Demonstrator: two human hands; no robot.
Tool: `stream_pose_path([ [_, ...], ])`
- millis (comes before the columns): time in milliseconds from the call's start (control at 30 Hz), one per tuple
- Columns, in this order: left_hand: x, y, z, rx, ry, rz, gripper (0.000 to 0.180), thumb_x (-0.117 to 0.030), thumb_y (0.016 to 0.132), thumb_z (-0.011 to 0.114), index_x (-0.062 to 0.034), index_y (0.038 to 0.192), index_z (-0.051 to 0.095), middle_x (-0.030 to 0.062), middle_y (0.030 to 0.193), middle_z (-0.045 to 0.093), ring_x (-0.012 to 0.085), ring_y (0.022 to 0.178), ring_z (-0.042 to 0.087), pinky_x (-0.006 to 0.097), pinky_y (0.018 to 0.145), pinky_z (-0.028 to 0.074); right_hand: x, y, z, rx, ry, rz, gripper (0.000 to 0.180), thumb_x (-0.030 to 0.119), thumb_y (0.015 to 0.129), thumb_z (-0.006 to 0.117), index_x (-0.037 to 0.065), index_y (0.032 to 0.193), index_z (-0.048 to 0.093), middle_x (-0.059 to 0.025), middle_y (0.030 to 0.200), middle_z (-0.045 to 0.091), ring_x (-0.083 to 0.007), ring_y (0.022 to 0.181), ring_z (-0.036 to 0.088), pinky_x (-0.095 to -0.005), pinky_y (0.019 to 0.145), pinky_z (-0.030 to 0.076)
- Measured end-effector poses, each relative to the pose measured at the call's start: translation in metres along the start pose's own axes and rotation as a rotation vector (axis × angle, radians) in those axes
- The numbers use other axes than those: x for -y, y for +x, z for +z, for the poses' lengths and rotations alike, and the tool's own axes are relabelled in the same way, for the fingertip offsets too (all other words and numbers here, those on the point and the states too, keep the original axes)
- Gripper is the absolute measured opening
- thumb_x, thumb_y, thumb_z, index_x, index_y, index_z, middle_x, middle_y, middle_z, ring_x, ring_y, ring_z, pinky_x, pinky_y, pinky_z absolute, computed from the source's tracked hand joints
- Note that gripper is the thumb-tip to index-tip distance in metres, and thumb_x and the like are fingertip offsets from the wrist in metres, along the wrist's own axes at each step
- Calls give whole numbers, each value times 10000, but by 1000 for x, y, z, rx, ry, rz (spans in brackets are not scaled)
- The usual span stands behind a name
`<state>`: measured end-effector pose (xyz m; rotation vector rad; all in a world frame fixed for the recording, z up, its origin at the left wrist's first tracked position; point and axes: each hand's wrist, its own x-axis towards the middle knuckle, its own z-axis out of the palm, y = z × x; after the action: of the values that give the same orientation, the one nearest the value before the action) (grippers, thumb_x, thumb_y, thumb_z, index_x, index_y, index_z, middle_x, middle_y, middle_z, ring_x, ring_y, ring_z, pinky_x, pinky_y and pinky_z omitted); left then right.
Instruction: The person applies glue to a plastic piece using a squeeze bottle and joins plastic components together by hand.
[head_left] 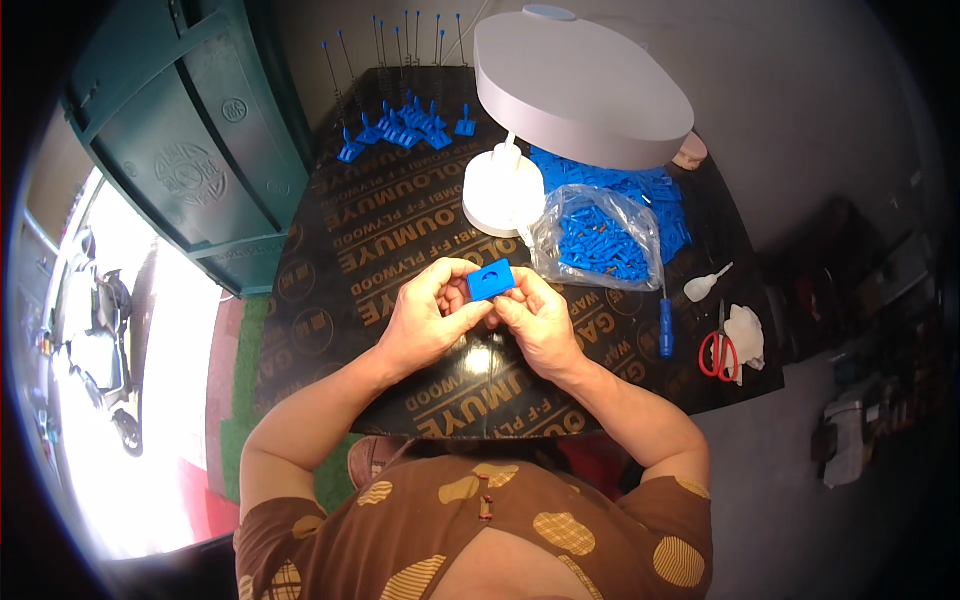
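Note:
Between both hands, over the near middle of the table, is a small blue rectangular plastic piece (483, 289) with a dark opening in its face. My left hand (428, 312) grips its left side with curled fingers and thumb. On its lower right edge, my right hand (543, 322) pinches it with thumb and fingers. The fingertips behind the piece are hidden. Just beyond my right hand lies a clear plastic bag (649, 262) full of small blue parts (600, 240). Behind the bag spreads a heap of flat blue pieces (675, 215).
A white lamp base (490, 190) carries a large oval head (585, 90) over the far table. Blue pieces with upright springy wires (408, 125) stand far left. A blue screwdriver (667, 330), red-handled scissors (718, 358), crumpled tissue (746, 335) and white nozzle-tipped bottle (702, 288) lie right.

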<state>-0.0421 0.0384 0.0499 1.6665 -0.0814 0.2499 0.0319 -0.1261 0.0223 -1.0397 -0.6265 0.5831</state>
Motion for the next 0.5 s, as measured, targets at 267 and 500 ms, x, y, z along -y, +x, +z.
stream_pose_path([
  [267,4,4,-4,-2,77,1,368,15,842,671,17,1182,530,9,940,625,11,766,532,169,686,446,9,0,-1,35,-74,38,373,53,911,497,-29,1275,481,-31,948,584,-71,775,512,-206,711,431],
  [500,6,3,-1,-46,144,10,385,35,842,658,23,1199,515,15,942,633,7,746,529,163,669,445,12,0,-1,23,107,97,312,122,940,476,-33,1210,496,-39,901,555,-106,777,487,-250,751,413],
])
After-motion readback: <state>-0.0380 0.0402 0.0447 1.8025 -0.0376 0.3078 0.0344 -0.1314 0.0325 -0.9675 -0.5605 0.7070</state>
